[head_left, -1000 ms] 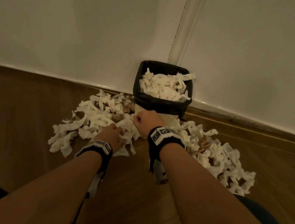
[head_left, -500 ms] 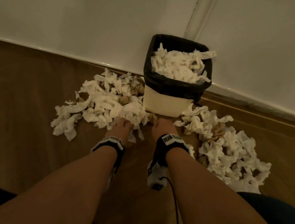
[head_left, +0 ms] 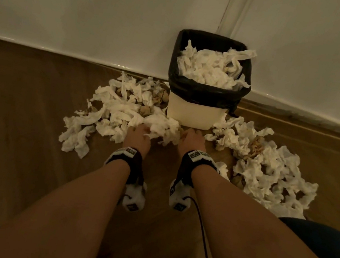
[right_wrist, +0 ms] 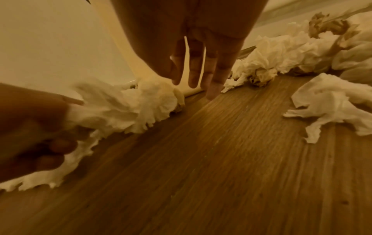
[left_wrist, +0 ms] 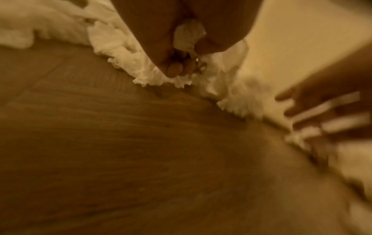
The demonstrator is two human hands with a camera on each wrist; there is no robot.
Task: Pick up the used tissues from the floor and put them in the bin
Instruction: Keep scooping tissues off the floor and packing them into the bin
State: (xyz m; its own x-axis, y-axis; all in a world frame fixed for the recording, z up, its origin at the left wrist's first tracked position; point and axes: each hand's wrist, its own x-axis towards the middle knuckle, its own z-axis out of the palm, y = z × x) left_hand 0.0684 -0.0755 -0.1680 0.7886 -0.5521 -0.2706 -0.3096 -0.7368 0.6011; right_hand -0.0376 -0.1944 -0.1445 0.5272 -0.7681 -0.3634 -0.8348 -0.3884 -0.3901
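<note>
Tissues lay in two heaps on the wooden floor [head_left: 29,128], too crumpled and tangled to count singly: a left heap [head_left: 113,110] and a right heap [head_left: 270,168], one on either side of the single bin [head_left: 191,114]. A third mass of tissues in the bin [head_left: 208,70] rose to the rim of its black liner [head_left: 202,91], with one strip hanging over the far right corner. Several brownish balled-up pieces sat mixed among the white ones in both floor heaps.

The bin stood in the corner where two pale walls [head_left: 95,3] met, its cream body touching the nearer edges of both heaps. Each forearm wore a dark wrist strap with a small camera unit under it, and a cable trailed from the right one.

The left hand [head_left: 138,135] was at the near edge of the left heap, fingers curled round a clump of tissue [head_left: 160,127] that was still touching the floor; the left wrist view showed paper bunched between thumb and fingers [left_wrist: 175,70]. The right hand [head_left: 192,139] was just in front of the bin, between the two heaps, with fingers [right_wrist: 213,76] straight and slightly spread, pointing down at bare floor and holding nothing. One fingertip was at or just above the boards; I could not tell which.
</note>
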